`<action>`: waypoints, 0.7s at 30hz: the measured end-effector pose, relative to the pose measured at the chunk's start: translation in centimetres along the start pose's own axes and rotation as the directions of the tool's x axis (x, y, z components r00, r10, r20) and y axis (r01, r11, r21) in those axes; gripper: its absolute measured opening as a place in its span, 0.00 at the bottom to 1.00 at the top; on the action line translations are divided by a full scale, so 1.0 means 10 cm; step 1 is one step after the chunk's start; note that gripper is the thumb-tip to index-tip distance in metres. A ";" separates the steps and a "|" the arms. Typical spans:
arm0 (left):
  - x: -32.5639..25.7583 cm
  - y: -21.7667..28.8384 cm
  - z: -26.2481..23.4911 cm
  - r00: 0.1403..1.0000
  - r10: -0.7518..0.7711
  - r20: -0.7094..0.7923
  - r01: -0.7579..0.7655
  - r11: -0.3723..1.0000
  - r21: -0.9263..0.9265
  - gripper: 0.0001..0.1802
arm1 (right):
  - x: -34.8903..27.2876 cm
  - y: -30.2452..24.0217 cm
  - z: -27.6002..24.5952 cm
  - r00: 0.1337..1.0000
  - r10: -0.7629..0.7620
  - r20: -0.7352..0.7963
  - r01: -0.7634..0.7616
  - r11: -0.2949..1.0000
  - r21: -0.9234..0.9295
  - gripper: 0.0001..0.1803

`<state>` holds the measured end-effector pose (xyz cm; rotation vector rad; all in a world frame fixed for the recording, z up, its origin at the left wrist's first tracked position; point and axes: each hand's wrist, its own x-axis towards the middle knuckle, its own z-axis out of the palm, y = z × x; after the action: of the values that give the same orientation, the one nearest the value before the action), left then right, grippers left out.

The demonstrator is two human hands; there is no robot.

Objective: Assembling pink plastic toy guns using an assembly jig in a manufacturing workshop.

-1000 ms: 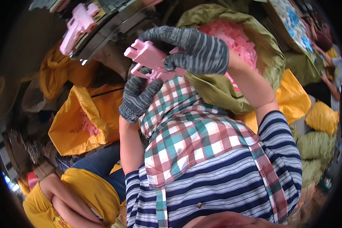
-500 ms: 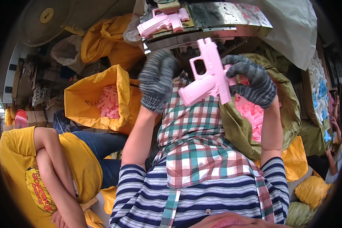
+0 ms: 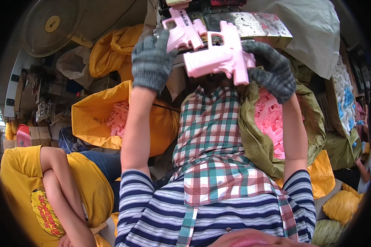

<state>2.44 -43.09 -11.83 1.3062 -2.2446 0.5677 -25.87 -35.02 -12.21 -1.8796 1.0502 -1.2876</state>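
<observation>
My left hand [image 3: 150,68], in a dark grey knitted glove, is closed at the grip end of a pink toy pistol [image 3: 183,28] at the machine's bed. Dark printing shows on that toy's side; the far fingers are partly hidden behind it. Similarly gloved, my right hand [image 3: 276,72] holds a second pink toy pistol [image 3: 235,53] by its side edge, thumb and fingers curled toward it. This second toy is nearer to me, above my lap, its grip pointing left.
The metal machine [image 3: 259,26] spans the far side. A yellow sack [image 3: 92,109] at left and an olive sack [image 3: 313,119] at right hold pink pieces. A person in a yellow shirt [image 3: 82,177] sits close at left, arms crossed. A fan [image 3: 37,39] stands behind.
My left hand has moved up and left onto the toy at the machine, which is now tilted with its printed side showing. My right hand has raised the other toy toward the machine.
</observation>
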 end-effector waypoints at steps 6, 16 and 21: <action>-1.33 -0.57 -0.23 0.865 -0.501 0.035 0.501 0.865 -0.010 0.33 | 0.80 0.35 0.29 0.964 -0.193 0.184 0.230 0.950 -0.209 0.21; -1.88 -0.75 -0.07 0.710 -0.485 0.510 0.562 0.827 0.004 0.34 | 0.50 0.13 -0.11 0.969 0.063 0.239 -0.017 0.982 -0.188 0.20; -1.80 -0.51 0.00 0.638 -0.309 0.705 0.631 0.735 -0.249 0.24 | -0.42 1.26 -0.75 0.721 0.614 0.321 -0.534 0.788 -0.308 0.22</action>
<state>14.68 -33.15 -21.88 1.8981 -2.0997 -0.7088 -37.10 -37.97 -22.06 -1.6410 1.4118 -0.4130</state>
